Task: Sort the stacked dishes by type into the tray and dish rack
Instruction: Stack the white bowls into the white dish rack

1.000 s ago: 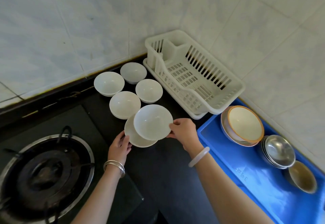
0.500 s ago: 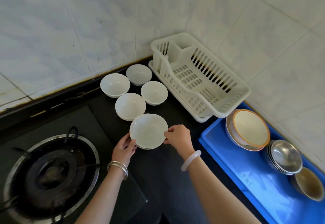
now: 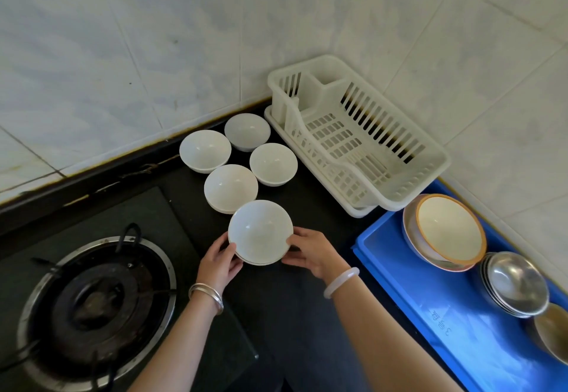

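On the head camera we see our left hand (image 3: 219,261) and right hand (image 3: 310,251) gripping opposite sides of the stacked white bowls (image 3: 259,231), apparently resting on the dark bench (image 3: 307,314), near the dish rack (image 3: 353,133) and the blue tray (image 3: 430,314).

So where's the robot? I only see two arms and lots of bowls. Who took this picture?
There is no robot here, just a person sorting dishes. The picture comes from a small camera worn on their head, looking down, so you see only their arms. The left hand and right hand hold the sides of a white bowl that tops a small stack. Four more white bowls stand behind it on the dark counter. Next to them is a white dish rack. On the right, a blue tray holds an orange-rimmed bowl and shiny metal bowls. On the left is a gas burner.
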A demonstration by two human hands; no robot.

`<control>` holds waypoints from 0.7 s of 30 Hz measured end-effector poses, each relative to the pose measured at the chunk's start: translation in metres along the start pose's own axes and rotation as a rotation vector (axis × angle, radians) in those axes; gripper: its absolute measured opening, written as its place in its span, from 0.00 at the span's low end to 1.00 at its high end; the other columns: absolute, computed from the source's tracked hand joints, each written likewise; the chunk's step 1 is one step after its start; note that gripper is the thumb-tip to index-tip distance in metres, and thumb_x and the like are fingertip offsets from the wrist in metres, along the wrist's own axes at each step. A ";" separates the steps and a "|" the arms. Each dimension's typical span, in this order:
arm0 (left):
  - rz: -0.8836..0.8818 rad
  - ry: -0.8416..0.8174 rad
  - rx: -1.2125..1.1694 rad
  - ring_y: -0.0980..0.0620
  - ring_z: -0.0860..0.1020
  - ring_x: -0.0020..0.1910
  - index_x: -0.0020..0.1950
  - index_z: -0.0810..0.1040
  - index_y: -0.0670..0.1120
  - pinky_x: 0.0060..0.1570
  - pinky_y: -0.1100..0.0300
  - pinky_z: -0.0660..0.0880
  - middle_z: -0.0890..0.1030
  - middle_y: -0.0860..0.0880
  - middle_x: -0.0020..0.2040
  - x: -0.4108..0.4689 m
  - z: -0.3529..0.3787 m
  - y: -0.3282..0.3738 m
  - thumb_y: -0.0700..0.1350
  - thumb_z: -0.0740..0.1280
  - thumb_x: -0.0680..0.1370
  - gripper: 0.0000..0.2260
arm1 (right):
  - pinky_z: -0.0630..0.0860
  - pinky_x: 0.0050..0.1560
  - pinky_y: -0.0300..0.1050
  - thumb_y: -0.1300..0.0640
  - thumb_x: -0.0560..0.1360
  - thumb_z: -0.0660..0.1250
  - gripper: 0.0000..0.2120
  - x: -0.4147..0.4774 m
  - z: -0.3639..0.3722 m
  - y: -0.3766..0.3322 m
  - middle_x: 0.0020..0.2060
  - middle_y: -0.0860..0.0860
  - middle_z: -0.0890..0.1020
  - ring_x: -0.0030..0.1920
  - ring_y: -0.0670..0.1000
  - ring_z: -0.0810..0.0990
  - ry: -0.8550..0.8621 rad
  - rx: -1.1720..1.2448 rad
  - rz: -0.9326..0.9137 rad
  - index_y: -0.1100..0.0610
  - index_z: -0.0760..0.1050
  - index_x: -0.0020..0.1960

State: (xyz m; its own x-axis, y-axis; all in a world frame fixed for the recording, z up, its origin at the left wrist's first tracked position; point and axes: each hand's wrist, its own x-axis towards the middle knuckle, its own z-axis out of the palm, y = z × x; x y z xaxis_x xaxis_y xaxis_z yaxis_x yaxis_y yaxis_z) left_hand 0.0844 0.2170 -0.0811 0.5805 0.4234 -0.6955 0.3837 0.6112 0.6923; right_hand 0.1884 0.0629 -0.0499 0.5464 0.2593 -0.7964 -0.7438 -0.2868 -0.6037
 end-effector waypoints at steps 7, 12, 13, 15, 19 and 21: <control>0.072 0.012 0.023 0.48 0.78 0.53 0.58 0.76 0.52 0.40 0.61 0.77 0.80 0.52 0.51 -0.012 0.018 0.017 0.40 0.64 0.76 0.12 | 0.83 0.43 0.46 0.65 0.74 0.65 0.18 -0.009 -0.010 -0.007 0.47 0.52 0.84 0.43 0.51 0.86 0.031 0.036 -0.110 0.56 0.76 0.63; 0.130 -0.056 -0.005 0.46 0.77 0.55 0.56 0.76 0.52 0.33 0.65 0.78 0.78 0.49 0.54 -0.017 0.063 0.064 0.39 0.64 0.76 0.11 | 0.82 0.39 0.42 0.65 0.74 0.66 0.15 -0.026 -0.034 -0.055 0.46 0.50 0.85 0.42 0.49 0.86 0.048 0.078 -0.277 0.55 0.77 0.60; 0.134 -0.072 -0.002 0.47 0.77 0.53 0.57 0.75 0.52 0.31 0.65 0.78 0.77 0.49 0.54 -0.016 0.076 0.076 0.39 0.64 0.76 0.12 | 0.82 0.39 0.41 0.65 0.74 0.66 0.15 -0.029 -0.040 -0.068 0.45 0.50 0.85 0.42 0.49 0.86 0.059 0.082 -0.310 0.54 0.77 0.59; 0.160 -0.123 0.004 0.49 0.78 0.50 0.59 0.74 0.52 0.29 0.65 0.78 0.76 0.50 0.51 -0.011 0.103 0.099 0.39 0.64 0.76 0.13 | 0.83 0.41 0.42 0.65 0.74 0.66 0.15 -0.031 -0.054 -0.097 0.46 0.51 0.84 0.44 0.50 0.85 0.078 0.104 -0.362 0.53 0.77 0.59; 0.221 -0.197 0.077 0.44 0.77 0.56 0.58 0.74 0.49 0.42 0.59 0.79 0.76 0.44 0.59 0.010 0.163 0.138 0.40 0.63 0.77 0.11 | 0.83 0.38 0.42 0.68 0.74 0.65 0.13 -0.021 -0.084 -0.152 0.44 0.56 0.83 0.42 0.53 0.84 0.114 0.233 -0.391 0.59 0.77 0.57; 0.230 -0.198 0.091 0.42 0.78 0.56 0.59 0.73 0.44 0.48 0.56 0.77 0.76 0.40 0.59 0.026 0.191 0.151 0.40 0.63 0.77 0.11 | 0.83 0.37 0.42 0.68 0.74 0.66 0.13 -0.010 -0.098 -0.174 0.45 0.57 0.83 0.43 0.53 0.84 0.136 0.257 -0.404 0.63 0.77 0.57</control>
State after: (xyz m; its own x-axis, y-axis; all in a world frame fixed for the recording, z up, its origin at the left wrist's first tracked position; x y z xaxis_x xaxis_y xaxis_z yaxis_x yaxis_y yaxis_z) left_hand 0.2943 0.1925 0.0420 0.7845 0.3997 -0.4742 0.2839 0.4483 0.8476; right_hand 0.3503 0.0197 0.0596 0.8431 0.1754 -0.5084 -0.5237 0.0527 -0.8503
